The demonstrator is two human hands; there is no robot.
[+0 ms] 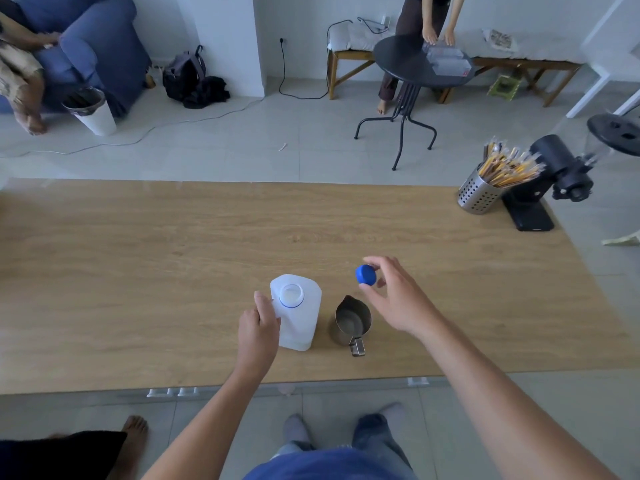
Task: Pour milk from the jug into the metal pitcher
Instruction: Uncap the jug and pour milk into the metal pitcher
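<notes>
Writing: none readable on the jug point(300, 315), the cap or the pitcher
Jug: white plastic, upright, mouth uncapped, near the counter's point(138, 271) front edge, about midway along it
Left hand point(258, 329): fingers wrapped round the jug's left side
Right hand point(398, 299): blue cap point(365, 274) pinched in its fingertips, held above the counter beyond the pitcher
Metal pitcher point(352, 320): upright just right of the jug, apart from it, handle toward the front edge
Counter: pale wood grain; perforated steel holder point(479, 194) of pencils and a black grinder point(557, 168) at the far right corner
Room: grey tiled floor, round black table point(408, 65), blue sofa point(100, 46)
</notes>
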